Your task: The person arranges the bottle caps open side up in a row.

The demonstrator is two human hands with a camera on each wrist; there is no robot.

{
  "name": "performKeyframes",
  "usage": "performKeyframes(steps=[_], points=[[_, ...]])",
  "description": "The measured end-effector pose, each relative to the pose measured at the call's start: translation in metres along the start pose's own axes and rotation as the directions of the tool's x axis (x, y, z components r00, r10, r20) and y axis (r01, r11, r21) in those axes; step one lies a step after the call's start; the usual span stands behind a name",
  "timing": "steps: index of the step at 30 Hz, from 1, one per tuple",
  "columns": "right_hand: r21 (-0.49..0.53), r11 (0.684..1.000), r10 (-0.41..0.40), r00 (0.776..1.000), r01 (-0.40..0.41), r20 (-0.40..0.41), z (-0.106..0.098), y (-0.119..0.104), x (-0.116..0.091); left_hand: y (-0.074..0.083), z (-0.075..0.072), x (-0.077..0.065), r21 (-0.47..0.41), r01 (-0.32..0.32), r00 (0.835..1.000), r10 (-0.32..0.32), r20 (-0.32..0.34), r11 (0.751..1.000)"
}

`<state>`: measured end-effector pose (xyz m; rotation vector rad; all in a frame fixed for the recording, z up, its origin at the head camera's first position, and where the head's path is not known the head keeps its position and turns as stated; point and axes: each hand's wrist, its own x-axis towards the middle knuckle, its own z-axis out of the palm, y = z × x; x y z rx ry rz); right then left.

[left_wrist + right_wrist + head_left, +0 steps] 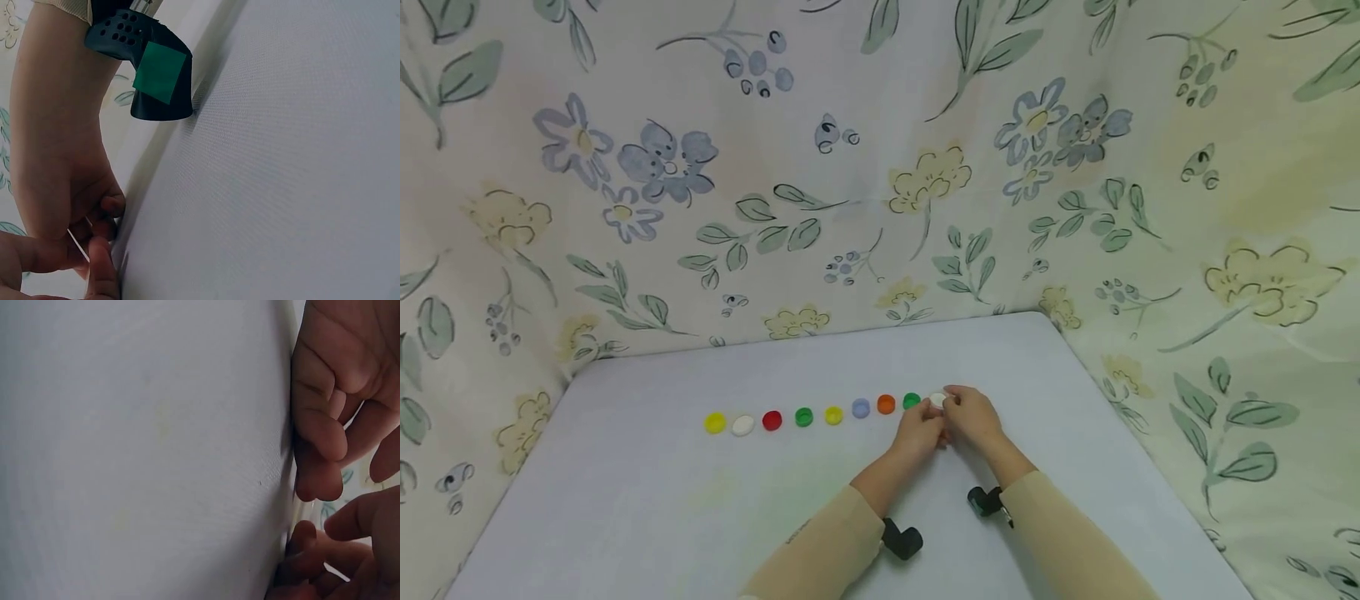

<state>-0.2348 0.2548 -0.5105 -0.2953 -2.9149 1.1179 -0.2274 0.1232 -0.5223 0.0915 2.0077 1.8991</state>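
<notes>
A white bottle cap (937,400) sits at the right end of a row of caps in the head view. My right hand (972,418) pinches its right side with thumb and finger. Beside it, my left hand (919,433) has loosely bent fingers right at the cap's left edge. The left wrist view shows the right hand (75,194) coming down from above, with fingers of the left hand (37,265) close to it. In the right wrist view the left hand (340,394) and right hand (350,550) face each other low over the table; the cap is hidden there.
Leftward runs the row: green cap (912,401), orange cap (886,404), lilac cap (861,407), yellow cap (833,415), green cap (804,417), red cap (772,420), white cap (742,425) and yellow cap (715,423). A floral cloth (850,167) hangs behind the white table (662,500).
</notes>
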Motion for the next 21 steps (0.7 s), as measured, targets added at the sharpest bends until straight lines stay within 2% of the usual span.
performKeyframes(steps=[8, 12, 14, 18, 21], points=[[-0.005, 1.000, 0.001, 0.999, 0.000, 0.034, 0.002, -0.005, 0.001, 0.005, -0.001, -0.001, 0.037, 0.043, 0.999, -0.043, -0.011, 0.998], [-0.010, 1.000, -0.016, 0.999, 0.016, 0.031, 0.004, -0.005, -0.001, 0.006, -0.001, -0.006, 0.057, 0.041, 0.999, -0.040, -0.025, 0.998], [-0.016, 1.000, -0.021, 1.000, 0.022, 0.018, 0.004, -0.004, -0.003, 0.006, -0.001, -0.010, 0.068, 0.031, 0.999, -0.029, -0.030, 0.997], [-0.043, 0.999, -0.011, 1.000, 0.010, -0.024, 0.003, -0.007, -0.005, 0.011, -0.004, -0.018, 0.146, 0.000, 0.999, 0.007, -0.049, 0.989], [-0.078, 0.997, 0.002, 0.998, -0.007, -0.061, 0.004, -0.014, -0.005, 0.016, -0.012, -0.022, 0.209, -0.073, 0.995, 0.086, -0.058, 0.975]])
